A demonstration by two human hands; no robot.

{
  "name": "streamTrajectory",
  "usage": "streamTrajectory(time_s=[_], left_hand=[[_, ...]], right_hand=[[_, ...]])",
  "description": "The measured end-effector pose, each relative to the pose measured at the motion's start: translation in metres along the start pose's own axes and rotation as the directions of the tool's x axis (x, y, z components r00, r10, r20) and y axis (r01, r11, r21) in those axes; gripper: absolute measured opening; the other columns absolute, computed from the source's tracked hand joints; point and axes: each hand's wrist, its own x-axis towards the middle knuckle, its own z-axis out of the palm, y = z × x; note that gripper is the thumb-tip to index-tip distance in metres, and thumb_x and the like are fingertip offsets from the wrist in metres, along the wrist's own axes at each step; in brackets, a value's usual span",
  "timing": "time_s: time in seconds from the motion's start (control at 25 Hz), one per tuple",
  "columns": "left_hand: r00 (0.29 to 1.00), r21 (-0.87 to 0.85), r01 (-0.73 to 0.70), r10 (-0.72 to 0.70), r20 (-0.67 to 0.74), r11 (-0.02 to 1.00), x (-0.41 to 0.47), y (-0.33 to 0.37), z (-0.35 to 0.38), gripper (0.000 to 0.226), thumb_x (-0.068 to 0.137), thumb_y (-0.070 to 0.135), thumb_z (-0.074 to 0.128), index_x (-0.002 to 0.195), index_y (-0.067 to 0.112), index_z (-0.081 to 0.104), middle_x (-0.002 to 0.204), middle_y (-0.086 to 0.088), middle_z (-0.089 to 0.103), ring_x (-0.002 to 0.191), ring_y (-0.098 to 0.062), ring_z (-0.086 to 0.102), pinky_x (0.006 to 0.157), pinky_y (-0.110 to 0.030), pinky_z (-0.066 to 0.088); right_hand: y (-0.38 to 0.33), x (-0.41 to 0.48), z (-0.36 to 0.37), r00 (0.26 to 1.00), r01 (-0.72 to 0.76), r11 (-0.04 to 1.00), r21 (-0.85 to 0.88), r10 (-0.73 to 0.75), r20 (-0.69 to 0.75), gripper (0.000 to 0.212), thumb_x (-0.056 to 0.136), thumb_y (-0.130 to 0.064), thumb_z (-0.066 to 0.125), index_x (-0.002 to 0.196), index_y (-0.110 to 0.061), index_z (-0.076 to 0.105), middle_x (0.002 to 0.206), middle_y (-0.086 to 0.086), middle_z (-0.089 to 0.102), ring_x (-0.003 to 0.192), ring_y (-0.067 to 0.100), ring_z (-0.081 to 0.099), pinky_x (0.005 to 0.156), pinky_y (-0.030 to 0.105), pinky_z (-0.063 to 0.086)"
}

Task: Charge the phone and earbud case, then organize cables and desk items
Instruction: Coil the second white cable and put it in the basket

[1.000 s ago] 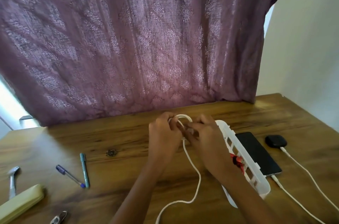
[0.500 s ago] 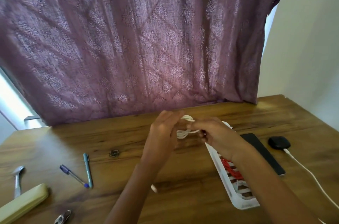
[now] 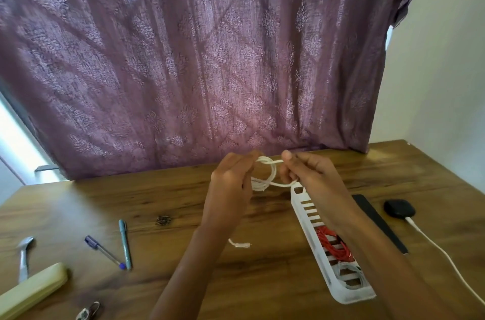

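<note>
Both hands hold a white cable (image 3: 271,175) coiled into small loops above the wooden desk (image 3: 183,201). My left hand (image 3: 233,183) grips the coil's left side, and my right hand (image 3: 309,175) pinches its right side. One loose cable end (image 3: 240,245) hangs below my left wrist. A white slotted tray (image 3: 307,212) lies under my right forearm with a red cable (image 3: 333,243) and a grey cable (image 3: 351,275) inside. To the right lie a black phone (image 3: 378,222), partly hidden, and a black earbud case (image 3: 399,208) with a white charging cable (image 3: 441,254) plugged in.
Two pens (image 3: 124,243) lie at the left. A spoon (image 3: 25,256), a pale yellow case (image 3: 31,291) and a small metal clip (image 3: 88,313) sit near the front left corner. A tiny dark object (image 3: 163,220) rests mid-desk. A purple curtain (image 3: 196,57) hangs behind.
The long tail of white cable trailing over the desk has been wound up into the coil. Both hands have lifted slightly and drawn apart, and the view has tilted upward.
</note>
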Motion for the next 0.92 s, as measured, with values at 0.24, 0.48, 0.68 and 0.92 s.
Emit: streamTrajectory(time_s=[0.24, 0.48, 0.68, 0.92], left_hand=[[0.998, -0.001, 0.060, -0.060, -0.037, 0.998, -0.007, -0.011, -0.003, 0.032, 0.078, -0.009, 0.056, 0.102, 0.006, 0.070, 0.081, -0.008, 0.069, 0.076, -0.004, 0.054, 0.076, -0.005, 0.038], [0.877, -0.202, 0.441, -0.468, -0.111, 0.875, -0.001, -0.002, -0.016, 0.017, 0.088, 0.011, 0.059, 0.097, 0.014, 0.073, 0.061, 0.010, 0.063, 0.051, -0.002, 0.053, 0.052, -0.005, 0.037], [0.930, -0.110, 0.348, -0.357, -0.084, 0.931, -0.002, -0.006, -0.025, 0.018, 0.086, 0.007, 0.061, 0.096, 0.014, 0.073, 0.059, 0.012, 0.060, 0.051, 0.007, 0.052, 0.056, -0.001, 0.036], [0.898, -0.082, 0.416, -0.424, -0.117, 0.905, -0.002, -0.014, -0.030, 0.020, 0.086, 0.008, 0.061, 0.100, 0.015, 0.073, 0.064, -0.004, 0.068, 0.057, -0.019, 0.057, 0.058, -0.008, 0.037]], right_hand=[[-0.012, 0.001, -0.016, 0.993, -0.001, 0.955, -0.297, 0.037, 0.115, 0.017, 0.083, -0.025, 0.065, 0.077, -0.010, 0.070, 0.046, -0.008, 0.049, 0.042, 0.001, 0.041, 0.044, 0.014, 0.035], [0.004, -0.007, -0.022, 0.983, -0.024, 0.982, 0.188, -0.011, 0.183, 0.023, 0.074, -0.018, 0.064, 0.093, -0.006, 0.069, 0.067, 0.003, 0.061, 0.062, 0.010, 0.058, 0.065, 0.018, 0.051], [0.003, -0.002, -0.014, 0.990, 0.131, 0.989, -0.069, -0.134, -0.040, 0.016, 0.086, -0.008, 0.058, 0.080, -0.018, 0.069, 0.060, -0.006, 0.062, 0.048, 0.004, 0.053, 0.053, 0.014, 0.047], [-0.003, 0.000, -0.012, 0.975, 0.191, 0.957, -0.220, -0.211, -0.071, 0.012, 0.080, -0.014, 0.068, 0.079, -0.026, 0.070, 0.067, -0.020, 0.069, 0.066, -0.007, 0.062, 0.059, 0.005, 0.044]])
